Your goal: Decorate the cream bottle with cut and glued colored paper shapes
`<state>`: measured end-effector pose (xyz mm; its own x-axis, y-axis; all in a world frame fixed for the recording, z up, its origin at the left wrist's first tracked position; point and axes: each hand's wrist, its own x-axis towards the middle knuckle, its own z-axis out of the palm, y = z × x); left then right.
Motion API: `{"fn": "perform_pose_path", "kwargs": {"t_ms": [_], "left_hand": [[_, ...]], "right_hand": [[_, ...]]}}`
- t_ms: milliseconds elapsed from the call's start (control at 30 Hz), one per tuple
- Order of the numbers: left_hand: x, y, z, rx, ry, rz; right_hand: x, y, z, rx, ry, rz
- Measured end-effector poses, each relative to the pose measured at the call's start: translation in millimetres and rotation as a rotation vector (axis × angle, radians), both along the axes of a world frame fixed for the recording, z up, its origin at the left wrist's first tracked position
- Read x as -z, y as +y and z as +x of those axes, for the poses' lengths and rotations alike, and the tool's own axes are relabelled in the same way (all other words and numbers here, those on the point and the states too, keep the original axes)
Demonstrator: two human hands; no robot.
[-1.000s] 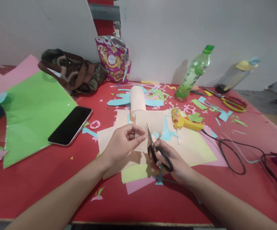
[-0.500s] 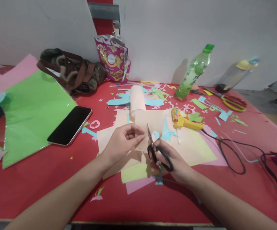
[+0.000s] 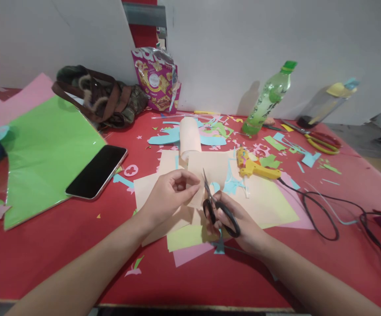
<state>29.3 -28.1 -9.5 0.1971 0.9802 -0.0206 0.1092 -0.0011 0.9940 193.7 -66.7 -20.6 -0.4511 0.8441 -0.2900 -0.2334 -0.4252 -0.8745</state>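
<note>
My left hand [image 3: 174,193] pinches the edge of a cream paper piece [image 3: 199,161] between thumb and forefinger. In my right hand [image 3: 233,215] is a pair of black-handled scissors [image 3: 225,215], its blades pointing up and away from me beside the paper. The blades look nearly closed; whether they touch the paper I cannot tell. Beneath both hands lie more cream sheets [image 3: 266,206], with a yellow-green sheet [image 3: 184,239] and a pink sheet [image 3: 192,254] partly covered. Just beyond stands or lies a rolled cream paper tube [image 3: 190,136] with blue paper strips [image 3: 164,139] around it.
A yellow glue gun [image 3: 256,169] with a black cord [image 3: 322,193] lies at right. Behind it are a green-capped bottle [image 3: 269,101] and yellow-and-red-handled pliers [image 3: 322,142]. To the left are a phone [image 3: 96,172], green sheet [image 3: 45,158], bag [image 3: 108,98] and snack packet [image 3: 156,81].
The view has shifted very slightly. Both hands keep nearly the same pose, and the cream paper piece has tilted a little near the scissors.
</note>
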Motion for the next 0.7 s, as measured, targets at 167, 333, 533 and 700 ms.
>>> {"fn": "perform_pose_path", "kwargs": {"t_ms": [167, 333, 533, 700], "left_hand": [[-0.5, -1.0, 0.8, 0.0, -0.005, -0.003], [-2.1, -3.0, 1.8, -0.014, 0.017, -0.005], [-4.9, -6.1, 2.0, -0.025, 0.061, 0.014], [-6.8, -6.8, 2.3, -0.026, 0.089, 0.034]], "right_hand": [[-1.3, 0.2, -1.0, 0.006, -0.013, 0.01], [-2.2, -0.2, -1.8, 0.011, -0.007, 0.007], [-1.8, -0.5, -2.0, 0.01, -0.015, 0.013], [-0.5, -0.9, -0.9, 0.014, -0.024, 0.025]]}}
